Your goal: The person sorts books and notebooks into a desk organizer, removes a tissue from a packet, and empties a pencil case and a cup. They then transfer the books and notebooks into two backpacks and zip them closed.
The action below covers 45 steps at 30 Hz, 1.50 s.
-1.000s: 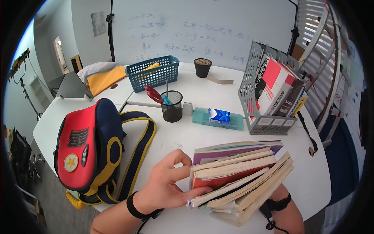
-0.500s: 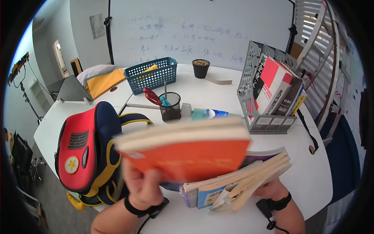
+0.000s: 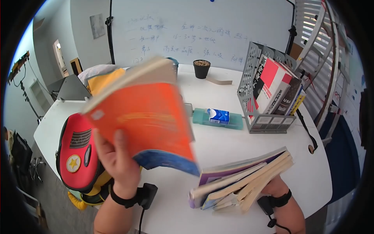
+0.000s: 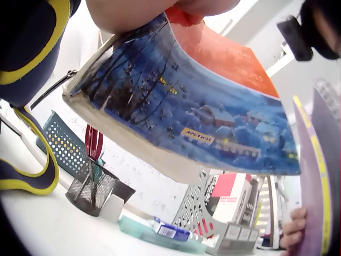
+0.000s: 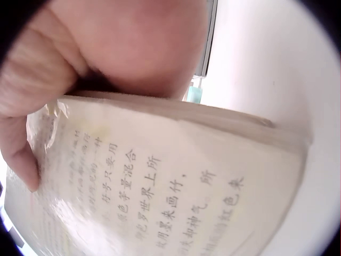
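An orange book with a blue lower edge (image 3: 144, 117) is held up at the left by my left hand (image 3: 119, 160), thumb on the cover. In the left wrist view its cover (image 4: 176, 106) shows a blue wintry picture under the orange part. My right hand (image 3: 276, 187) grips several worn books (image 3: 241, 179) standing on their edges at the table's front right, a purple one at the back of them. In the right wrist view the fingers (image 5: 21, 160) press a printed page (image 5: 160, 181).
A red and navy backpack (image 3: 80, 156) stands at the left, partly behind the raised book. Farther back are a teal case (image 3: 198, 119) with a blue packet (image 3: 219, 116), a plant pot (image 3: 201, 70) and a grey rack (image 3: 269, 125) holding books. A pen cup (image 4: 88, 192) shows in the left wrist view.
My left hand has drawn the orange book out of the stack, carried it left and raised it with its cover turned into view. My right hand stays at the other books.
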Each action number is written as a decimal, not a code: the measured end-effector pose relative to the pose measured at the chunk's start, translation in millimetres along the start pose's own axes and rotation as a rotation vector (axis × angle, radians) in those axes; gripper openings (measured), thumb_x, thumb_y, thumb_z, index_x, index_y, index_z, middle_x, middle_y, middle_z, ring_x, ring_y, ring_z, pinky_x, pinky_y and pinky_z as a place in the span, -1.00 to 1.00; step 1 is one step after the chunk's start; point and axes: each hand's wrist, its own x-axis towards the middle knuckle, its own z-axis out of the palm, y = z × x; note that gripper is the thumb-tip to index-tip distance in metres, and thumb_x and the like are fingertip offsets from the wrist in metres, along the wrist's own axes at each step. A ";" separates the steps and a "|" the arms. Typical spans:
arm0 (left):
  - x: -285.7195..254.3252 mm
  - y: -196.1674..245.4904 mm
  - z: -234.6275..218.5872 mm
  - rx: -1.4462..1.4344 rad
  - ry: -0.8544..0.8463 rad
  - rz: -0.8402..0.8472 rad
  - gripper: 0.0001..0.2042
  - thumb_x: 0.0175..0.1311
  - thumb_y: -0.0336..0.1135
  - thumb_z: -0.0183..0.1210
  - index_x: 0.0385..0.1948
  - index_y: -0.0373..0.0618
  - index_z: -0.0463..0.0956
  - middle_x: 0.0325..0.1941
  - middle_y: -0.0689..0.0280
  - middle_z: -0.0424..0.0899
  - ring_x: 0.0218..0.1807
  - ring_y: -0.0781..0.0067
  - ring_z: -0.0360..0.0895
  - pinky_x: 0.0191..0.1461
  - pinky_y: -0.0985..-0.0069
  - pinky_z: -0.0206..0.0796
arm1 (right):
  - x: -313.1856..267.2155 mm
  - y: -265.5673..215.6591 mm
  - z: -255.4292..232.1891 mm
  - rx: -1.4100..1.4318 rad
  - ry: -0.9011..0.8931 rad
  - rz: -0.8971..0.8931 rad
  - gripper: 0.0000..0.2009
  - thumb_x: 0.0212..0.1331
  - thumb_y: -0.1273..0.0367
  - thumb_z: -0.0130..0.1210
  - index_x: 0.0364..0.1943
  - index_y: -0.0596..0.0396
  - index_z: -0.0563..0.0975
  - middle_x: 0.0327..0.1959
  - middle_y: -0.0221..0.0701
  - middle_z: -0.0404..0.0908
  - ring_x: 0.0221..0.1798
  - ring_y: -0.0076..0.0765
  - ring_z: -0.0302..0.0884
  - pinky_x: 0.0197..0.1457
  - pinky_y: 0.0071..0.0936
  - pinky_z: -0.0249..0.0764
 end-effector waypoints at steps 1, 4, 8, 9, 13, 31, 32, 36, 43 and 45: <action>-5.8 4.0 14.3 0.170 -0.073 0.000 -0.74 0.69 -0.37 0.04 0.28 -0.19 0.41 0.14 0.31 0.63 0.16 0.57 0.55 0.32 0.46 0.39 | 0.6 -0.3 -0.6 -0.005 -0.004 0.003 -0.20 -0.10 0.66 0.54 0.38 0.11 0.52 0.35 -0.28 0.64 0.39 -0.24 0.59 0.48 -0.22 0.49; -28.8 6.1 35.8 0.101 -0.114 -0.144 -0.83 0.60 -0.39 0.19 0.03 -0.17 0.39 -0.07 0.42 0.50 -0.08 0.70 0.39 0.08 0.62 0.28 | 5.1 1.0 -0.5 0.098 -0.057 -0.033 -0.17 -0.10 0.66 0.53 0.40 0.11 0.49 0.35 -0.28 0.65 0.40 -0.24 0.58 0.51 -0.22 0.47; -62.6 15.5 51.2 -0.130 -0.318 -0.265 -0.64 0.59 -0.39 0.17 0.28 -0.25 0.32 0.26 0.17 0.59 0.28 0.45 0.54 0.39 0.41 0.37 | 7.0 -4.0 7.5 0.119 -0.030 -0.008 -0.09 -0.13 0.68 0.52 0.47 0.11 0.42 0.39 -0.32 0.60 0.45 -0.26 0.52 0.54 -0.22 0.41; -76.6 12.9 46.7 -0.195 -0.437 -0.322 -0.61 0.61 -0.37 0.12 0.34 -0.26 0.26 0.32 0.10 0.56 0.32 0.43 0.52 0.42 0.38 0.35 | 7.3 -7.7 10.7 0.181 0.001 0.022 -0.06 -0.15 0.68 0.53 0.49 0.10 0.39 0.41 -0.33 0.59 0.47 -0.27 0.49 0.55 -0.22 0.40; -97.3 9.8 59.1 -0.373 -0.639 -0.483 -0.46 0.68 -0.06 -0.09 0.39 -0.38 0.15 0.33 -0.05 0.55 0.32 0.25 0.54 0.43 0.33 0.33 | 7.8 4.2 1.7 0.136 -0.073 0.018 -0.02 -0.16 0.62 0.56 0.51 0.07 0.36 0.41 -0.34 0.58 0.47 -0.28 0.49 0.53 -0.21 0.42; -61.6 17.0 52.6 0.033 -1.162 -0.479 0.17 -0.26 0.26 0.73 0.47 -0.12 0.37 0.38 0.06 0.61 0.37 0.00 0.62 0.42 0.28 0.46 | 11.1 -15.5 21.4 0.024 -0.079 -0.094 -0.12 -0.04 0.56 0.55 0.47 0.10 0.39 0.38 -0.32 0.59 0.38 -0.30 0.55 0.44 -0.22 0.51; -61.9 16.7 52.9 0.052 -1.130 -0.421 0.15 -0.25 0.22 0.75 0.46 -0.14 0.38 0.32 0.10 0.65 0.28 0.09 0.67 0.33 0.31 0.53 | 10.6 -12.2 21.7 0.025 -0.074 -0.096 -0.12 -0.04 0.56 0.55 0.47 0.10 0.39 0.38 -0.32 0.59 0.38 -0.30 0.55 0.44 -0.22 0.51; -43.4 14.1 40.9 -0.054 -1.172 -0.637 -0.03 -0.10 -0.07 0.76 0.41 -0.22 0.45 0.12 0.24 0.74 -0.06 0.43 0.73 0.03 0.45 0.68 | 11.2 3.2 18.4 0.018 0.015 -0.135 -0.17 0.01 0.59 0.52 0.46 0.10 0.40 0.37 -0.31 0.60 0.37 -0.29 0.57 0.42 -0.21 0.53; -45.0 -2.9 37.2 -0.166 -1.006 -0.617 -0.23 0.09 -0.36 0.66 0.40 -0.20 0.49 0.09 0.27 0.67 -0.13 0.53 0.65 -0.03 0.50 0.74 | 7.2 9.7 19.3 -0.065 0.084 -0.133 -0.10 0.06 0.43 0.58 0.53 0.14 0.33 0.45 -0.26 0.54 0.49 -0.20 0.48 0.50 -0.17 0.47; -47.3 0.8 41.5 -0.175 -0.984 -0.613 -0.24 0.08 -0.35 0.66 0.38 -0.19 0.51 0.10 0.26 0.62 -0.11 0.51 0.63 -0.02 0.49 0.75 | 7.2 11.2 17.0 -0.007 0.076 -0.189 -0.15 0.05 0.50 0.55 0.50 0.12 0.38 0.43 -0.30 0.56 0.46 -0.25 0.50 0.48 -0.20 0.49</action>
